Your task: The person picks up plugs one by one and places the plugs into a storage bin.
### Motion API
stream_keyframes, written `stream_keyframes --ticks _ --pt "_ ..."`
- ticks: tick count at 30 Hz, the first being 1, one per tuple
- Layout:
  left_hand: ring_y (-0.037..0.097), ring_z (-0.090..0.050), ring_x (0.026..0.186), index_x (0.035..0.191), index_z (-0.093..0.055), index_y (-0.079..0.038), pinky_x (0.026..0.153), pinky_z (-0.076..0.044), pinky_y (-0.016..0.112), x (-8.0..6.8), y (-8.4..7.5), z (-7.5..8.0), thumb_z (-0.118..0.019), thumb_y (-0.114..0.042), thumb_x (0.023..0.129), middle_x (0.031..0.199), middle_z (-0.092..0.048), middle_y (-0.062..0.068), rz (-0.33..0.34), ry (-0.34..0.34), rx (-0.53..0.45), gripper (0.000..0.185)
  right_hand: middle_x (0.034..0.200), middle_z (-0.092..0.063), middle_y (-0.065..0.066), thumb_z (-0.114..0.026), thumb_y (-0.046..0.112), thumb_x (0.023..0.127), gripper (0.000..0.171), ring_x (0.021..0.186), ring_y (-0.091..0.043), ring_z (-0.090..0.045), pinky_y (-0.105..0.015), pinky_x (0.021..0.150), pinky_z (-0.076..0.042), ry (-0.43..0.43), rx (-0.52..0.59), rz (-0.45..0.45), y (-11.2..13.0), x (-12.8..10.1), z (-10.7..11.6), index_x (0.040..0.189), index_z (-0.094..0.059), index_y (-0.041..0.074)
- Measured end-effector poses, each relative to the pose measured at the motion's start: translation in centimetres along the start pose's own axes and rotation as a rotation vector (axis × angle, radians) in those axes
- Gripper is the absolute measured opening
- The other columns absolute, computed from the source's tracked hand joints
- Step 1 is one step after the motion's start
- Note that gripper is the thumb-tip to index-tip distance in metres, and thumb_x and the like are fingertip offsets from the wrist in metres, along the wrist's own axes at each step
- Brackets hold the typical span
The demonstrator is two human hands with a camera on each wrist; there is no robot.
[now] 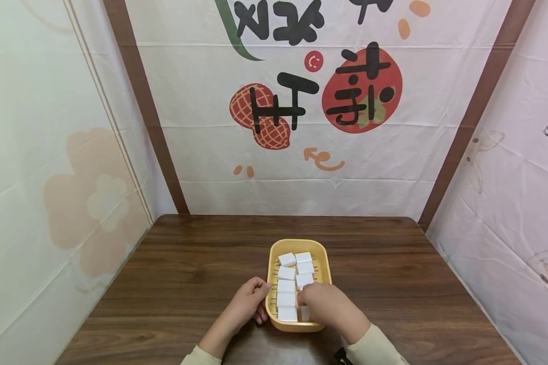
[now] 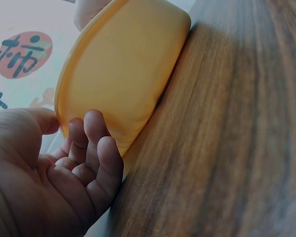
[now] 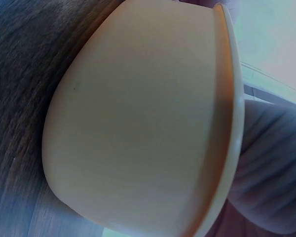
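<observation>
Head view first: we've got the yellow tray [image 1: 321,253] sitting on the wooden table [image 1: 187,274], near its front edge and about centred; inside it are small white blocks [image 1: 286,286] lined up in two rows. Our left hand [image 1: 248,300] is against the tray's left wall, thumb up at the rim, fingers curled along the outside; our right hand [image 1: 326,303] is over the tray's near right corner, fingertips down among the blocks, though whether it's actually pinching one we can't tell.

Left wrist view: the left-hand fingers [image 2: 101,153] sit loosely curled right beside the tray's outer wall [image 2: 123,74], thumb touching the rim; more bracing than squeezing.

Right wrist view: mostly the tray's outside [image 3: 138,123] from low down; the fingers are hidden.

Our guess is we're mid-way through arranging blocks; next needs a steady tray and a clean pinch on one block.
</observation>
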State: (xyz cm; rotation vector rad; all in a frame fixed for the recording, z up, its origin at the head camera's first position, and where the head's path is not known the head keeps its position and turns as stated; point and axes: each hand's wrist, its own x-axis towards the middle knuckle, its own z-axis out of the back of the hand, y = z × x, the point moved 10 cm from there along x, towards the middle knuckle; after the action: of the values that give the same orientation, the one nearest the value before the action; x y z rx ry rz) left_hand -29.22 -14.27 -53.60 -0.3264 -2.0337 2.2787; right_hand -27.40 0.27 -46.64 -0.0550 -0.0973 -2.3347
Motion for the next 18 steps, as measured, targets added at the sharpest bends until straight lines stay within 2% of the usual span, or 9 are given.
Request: stream_keyframes --ticks 6,13,18 --pt "0.016 -0.058 0.050 0.111 -0.051 0.004 0.044 -0.048 0.027 -0.08 0.19 -0.05 -0.051 -0.032 0.108 0.062 -0.058 0.004 0.007 -0.001 -0.005 0.036 0.070 -0.051 0.012 -0.087 0.010 0.065 0.027 0.060 -0.006 -0.041 -0.026 0.053 -0.040 -0.007 0.010 0.009 -0.09 -0.25 -0.06 0.073 -0.064 0.021" --pt "0.015 -0.058 0.051 0.112 -0.051 0.005 0.044 -0.049 0.026 -0.11 -0.18 -0.01 -0.050 -0.031 0.109 0.063 -0.059 0.004 -0.005 -0.002 0.006 0.036 0.065 -0.038 0.011 -0.080 0.007 0.068 0.036 0.057 -0.007 -0.030 -0.024 0.049 -0.027 -0.023 0.048 0.009 -0.55 -0.33 0.18 0.062 -0.047 0.021" --pt "0.015 -0.058 0.050 0.111 -0.051 0.005 0.044 -0.049 0.026 -0.20 -0.09 0.00 -0.051 -0.030 0.109 0.062 -0.059 0.004 0.004 0.001 0.001 0.036 0.065 -0.036 0.012 -0.079 0.007 0.068 0.037 0.057 -0.006 -0.029 -0.023 0.049 -0.025 -0.014 0.074 0.015 -0.76 -0.48 0.29 0.063 -0.045 0.021"
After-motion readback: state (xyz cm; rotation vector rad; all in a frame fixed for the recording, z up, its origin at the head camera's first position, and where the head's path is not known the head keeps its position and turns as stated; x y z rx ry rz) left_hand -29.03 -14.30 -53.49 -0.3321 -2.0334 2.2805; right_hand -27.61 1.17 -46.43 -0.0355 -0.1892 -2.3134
